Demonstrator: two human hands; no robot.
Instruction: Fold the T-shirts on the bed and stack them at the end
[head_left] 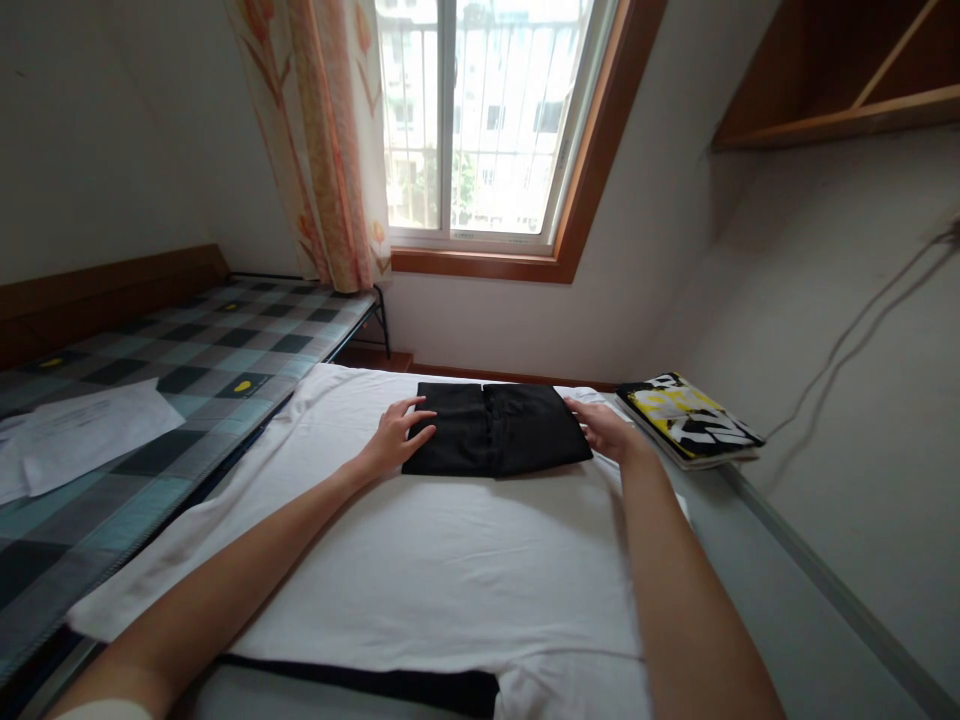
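Observation:
A black folded cloth garment (pixel 529 430) lies on a white T-shirt (pixel 435 560) that is spread out flat. It falls in two panels, with a seam or fold running down the middle. My left hand (pixel 394 435) rests at its left edge, fingers spread over the black cloth. At the opposite edge, my right hand (pixel 606 428) touches the garment with its fingers apart and slightly bent. Part of the right hand's fingers is hard to make out against the cloth. Below the white shirt's near edge, a strip of black fabric (pixel 420 686) shows.
To the left, a bed with a checked mattress (pixel 262 335) carries white papers (pixel 97 430). A yellow, black and white folded item (pixel 690 420) sits by the right wall. Ahead are a curtain (pixel 330 150) and a window (pixel 495 130); a wooden shelf (pixel 840 125) hangs upper right.

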